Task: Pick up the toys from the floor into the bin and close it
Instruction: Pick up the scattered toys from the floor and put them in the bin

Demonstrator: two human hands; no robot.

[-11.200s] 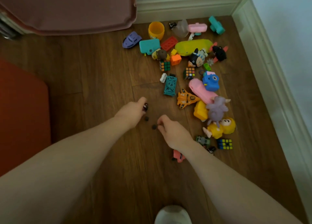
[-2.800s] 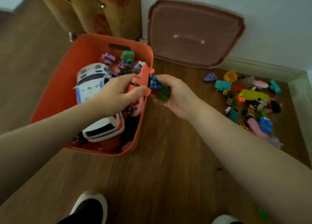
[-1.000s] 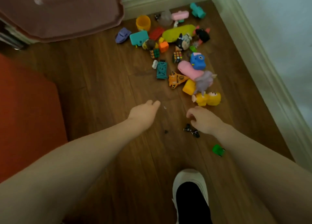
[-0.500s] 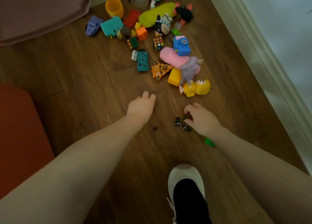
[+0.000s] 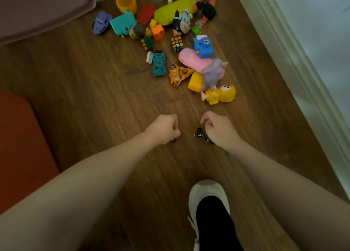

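Note:
My left hand (image 5: 162, 129) is low over the wood floor with its fingers curled down, pinching a tiny black piece (image 5: 173, 141) at its fingertips. To the right, my right hand (image 5: 219, 130) is also curled, with two small black wheel axles (image 5: 198, 133) (image 5: 208, 141) on the floor beside and partly under it; nothing shows in its grip. Beyond the hands lie several toys: a yellow doll (image 5: 220, 95), an orange jet (image 5: 179, 74), a teal block (image 5: 159, 64), a pink toy (image 5: 193, 59) and a blue camera (image 5: 203, 46). The orange bin (image 5: 20, 141) sits at the left edge.
The mauve bin lid (image 5: 41, 8) leans at the top left. A white skirting board (image 5: 295, 65) and wall run down the right. My white shoe (image 5: 208, 192) stands just behind the hands. A green scrap (image 5: 231, 156) peeks out by my right forearm.
Both hands have drawn back toward me and curled. The left hand, open and flat before, now closes over the tiny black piece. The camera has tilted further down.

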